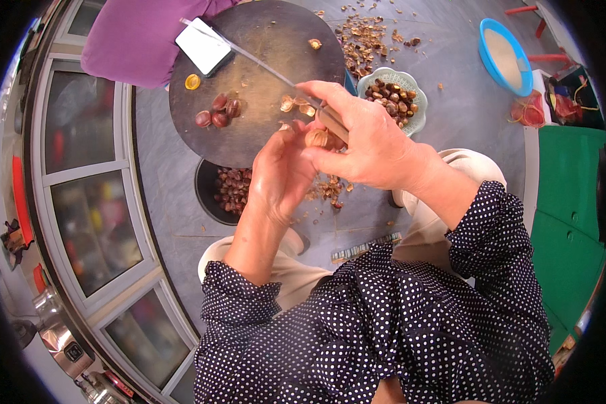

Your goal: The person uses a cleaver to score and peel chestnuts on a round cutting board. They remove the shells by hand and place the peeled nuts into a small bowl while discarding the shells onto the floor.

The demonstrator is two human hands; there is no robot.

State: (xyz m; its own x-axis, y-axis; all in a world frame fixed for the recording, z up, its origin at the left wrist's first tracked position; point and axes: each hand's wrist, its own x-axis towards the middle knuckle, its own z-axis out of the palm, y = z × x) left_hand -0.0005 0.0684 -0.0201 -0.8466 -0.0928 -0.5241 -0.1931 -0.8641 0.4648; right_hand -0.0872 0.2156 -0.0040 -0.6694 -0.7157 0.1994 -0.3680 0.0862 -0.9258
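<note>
My right hand (368, 136) grips the wooden handle (332, 123) of a knife. Its long, narrow blade (262, 64) points up and left across the table. My left hand (283, 161) cups a light-brown nut, probably a chestnut (317, 138), and my right thumb presses close to it. Fingers hide part of the nut. Beyond my hands, pieces of shell (298, 105) lie on a round dark table (278, 30). Several whole reddish-brown chestnuts (219, 112) sit together to the left on the tabletop.
A black tub (200, 194) of chestnuts stands below the table's near edge. Right of the table is a pale green basket (420, 103) of darker nuts. Shell scraps (366, 38) litter the floor. A white-screened device (203, 46) and yellow cap (192, 82) rest on the table.
</note>
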